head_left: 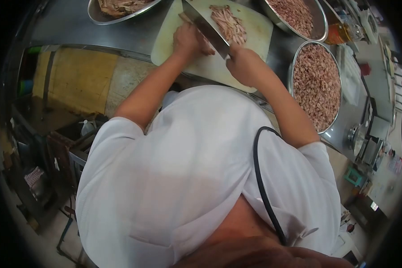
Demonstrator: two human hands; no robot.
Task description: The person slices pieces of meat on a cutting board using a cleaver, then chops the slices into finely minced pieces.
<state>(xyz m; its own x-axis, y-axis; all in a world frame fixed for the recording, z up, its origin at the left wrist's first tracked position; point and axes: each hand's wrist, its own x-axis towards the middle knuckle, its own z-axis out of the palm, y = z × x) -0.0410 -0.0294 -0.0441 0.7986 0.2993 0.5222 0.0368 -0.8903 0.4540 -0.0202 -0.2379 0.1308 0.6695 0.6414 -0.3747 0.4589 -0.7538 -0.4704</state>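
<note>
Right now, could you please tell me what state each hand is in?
Left hand: closed, holding what looks like meat on the cutting board.
Right hand: closed, holding the knife.

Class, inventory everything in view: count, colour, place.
Worktable: one, grey, along top
Cutting board: one, pale, on worktable
Knife: one, silver, over board
Cut strips: pile, pinkish, board
Metal bowls: three, silver, one left, two right
Chopped pieces: two bowlfuls, reddish-brown, right
Brown food: one bowlful, left
Bottle: one, amber, upper right
Panel: one, yellow, left
Edge clutter: unclear, both sides
Shirt: one, white, worn
Cord: one, black, across shirt
Left hand: one, on food piece
Right hand: one, gripping knife
</note>
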